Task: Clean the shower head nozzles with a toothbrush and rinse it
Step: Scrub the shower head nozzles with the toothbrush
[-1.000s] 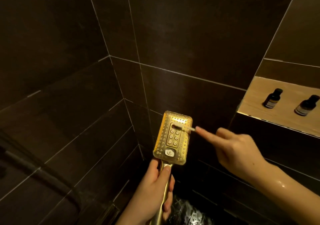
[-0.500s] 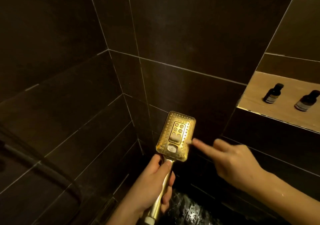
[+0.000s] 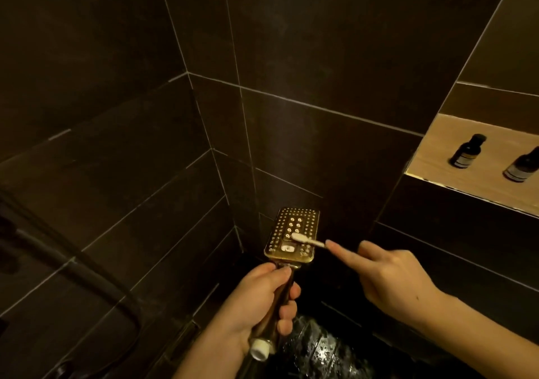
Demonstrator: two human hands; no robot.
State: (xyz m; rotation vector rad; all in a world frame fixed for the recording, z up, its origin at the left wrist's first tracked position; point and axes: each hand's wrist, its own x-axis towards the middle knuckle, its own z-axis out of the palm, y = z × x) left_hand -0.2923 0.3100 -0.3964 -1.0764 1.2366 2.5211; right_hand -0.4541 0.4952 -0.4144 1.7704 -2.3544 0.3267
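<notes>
We are holding the gold shower head (image 3: 293,234) up in front of us, low in the corner of the dark tiled wall (image 3: 306,57). Our left hand (image 3: 256,302) is wrapping its fingers all the way round the handle just under the flat head, so the side with the little holes is facing up at us. Our right hand (image 3: 390,279) is gripping the toothbrush (image 3: 306,241), with the pointing finger lying straight along its thin stem and the other fingers curling in under the hand. The white brush end is lying on the lower part of the holes, just above the small button. We are thinking the shower head is hard and shiny metal, and it is probably a bit heavy and slippery when wet, so the handle is the best place to hold it, tight and close to the head so it is not wobbling. The toothbrush is looking light and thin, and its bristles are soft, so we are guessing it needs a gentle push from one finger near the brush end. The black hose (image 3: 73,264) is hanging off to the left, and it may be tugging a little. Wet floor (image 3: 318,346) is shining below our hands, and two small dark bottles (image 3: 466,151) are standing on the shelf (image 3: 431,165) at the right.
</notes>
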